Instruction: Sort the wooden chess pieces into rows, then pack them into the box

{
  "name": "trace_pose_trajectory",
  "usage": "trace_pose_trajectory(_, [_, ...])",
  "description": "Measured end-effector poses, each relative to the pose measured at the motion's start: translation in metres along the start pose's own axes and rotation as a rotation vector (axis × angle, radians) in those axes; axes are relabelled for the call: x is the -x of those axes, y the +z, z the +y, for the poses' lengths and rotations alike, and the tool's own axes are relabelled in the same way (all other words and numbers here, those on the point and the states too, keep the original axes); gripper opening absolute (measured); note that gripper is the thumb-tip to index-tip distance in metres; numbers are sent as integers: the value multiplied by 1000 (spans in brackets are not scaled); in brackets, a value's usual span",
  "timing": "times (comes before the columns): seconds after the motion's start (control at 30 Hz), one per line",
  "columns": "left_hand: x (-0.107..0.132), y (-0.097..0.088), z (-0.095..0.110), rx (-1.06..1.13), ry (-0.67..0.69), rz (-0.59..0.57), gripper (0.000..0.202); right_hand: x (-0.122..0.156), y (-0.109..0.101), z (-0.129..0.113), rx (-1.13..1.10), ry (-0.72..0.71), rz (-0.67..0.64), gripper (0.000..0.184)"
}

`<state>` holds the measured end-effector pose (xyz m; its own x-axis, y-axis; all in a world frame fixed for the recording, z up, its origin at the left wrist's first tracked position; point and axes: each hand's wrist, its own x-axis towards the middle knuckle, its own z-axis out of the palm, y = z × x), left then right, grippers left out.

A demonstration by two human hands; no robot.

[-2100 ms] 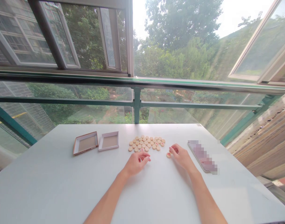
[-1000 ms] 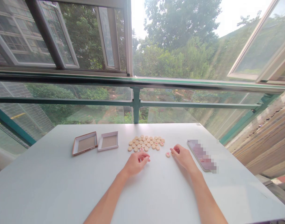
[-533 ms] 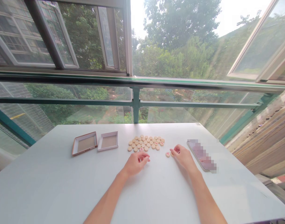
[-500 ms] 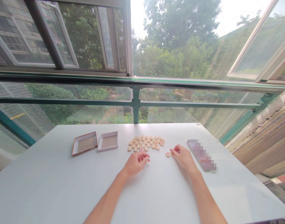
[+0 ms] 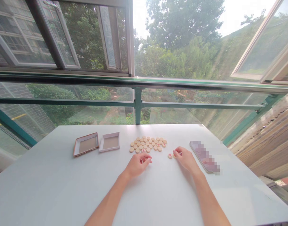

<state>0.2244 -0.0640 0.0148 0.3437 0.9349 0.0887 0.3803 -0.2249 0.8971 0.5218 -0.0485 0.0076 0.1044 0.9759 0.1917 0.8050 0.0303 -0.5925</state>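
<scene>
A cluster of round wooden xiangqi pieces [image 5: 146, 144] lies on the white table, most of them blank side up and a few showing red characters. My left hand [image 5: 139, 163] hovers or rests just in front of the cluster, loosely curled, with a gap between thumb and fingers and nothing visible in it. Close by its knuckles is a piece with a red character [image 5: 143, 150]. To the right, my right hand [image 5: 184, 157] has thumb and fingertips on one xiangqi piece [image 5: 174, 155], mostly covered by the fingers. Just left of that lies another red-marked piece [image 5: 170, 155].
Two shallow box halves, a brown-edged one [image 5: 86, 152] and a pale one [image 5: 109, 149], sit left of the pieces. A phone [image 5: 200, 157], partly pixelated, lies right of my right hand. A green railing [image 5: 137, 106] and windows stand beyond the white table [image 5: 63, 188].
Both hands keep nearly the same pose, with the right fingertips still on the piece. The whole view has shifted very slightly; the pieces, box halves and phone stay put.
</scene>
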Motion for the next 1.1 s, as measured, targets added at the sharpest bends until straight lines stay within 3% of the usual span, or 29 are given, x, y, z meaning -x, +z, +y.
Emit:
trace_pose_trajectory(0.27, [0, 0, 0, 8, -1, 6, 31, 1, -2, -2, -5, -19, 2, 25])
trace_pose_trajectory(0.5, [0, 1, -1, 16, 4, 6, 30, -3, 1, -2, 5, -44, 80, 29])
trace_pose_trajectory(0.63, [-1, 2, -1, -6, 3, 39, 30, -2, 5, -14, 8, -141, 115, 31])
trace_pose_trajectory(0.87, [-1, 3, 0, -4, 23, 47, 30, -5, 24, -38, 51, -365, 30, 33])
trace_pose_trajectory(1.1, [-1, 2, 1, 3, 13, 42, 29, -2, 25, -41, 95, -336, 73, 26])
